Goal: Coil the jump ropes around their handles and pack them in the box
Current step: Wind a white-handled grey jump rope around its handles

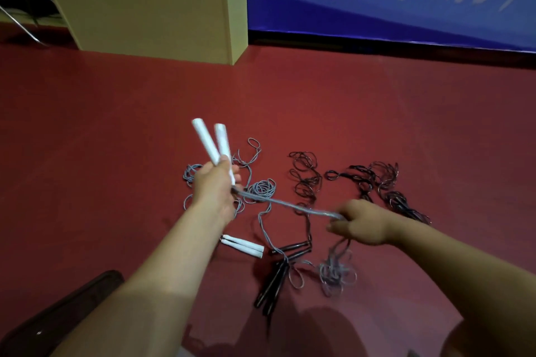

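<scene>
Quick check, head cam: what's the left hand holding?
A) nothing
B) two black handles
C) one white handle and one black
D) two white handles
D: the left hand grips a pair of white handles that stick up from the fist, while the right hand holds the grey cord stretched between them.

You are looking down at a dark red floor (pixel 116 124) that fills most of the frame. At upper left stands a pale yellow pillar (pixel 150 0), its base on the floor. To its right, across the top, runs a blue banner (pixel 391 14) with blurred white characters, a black strip beneath it. A metal chair leg (pixel 20 24) shows at far upper left.
</scene>
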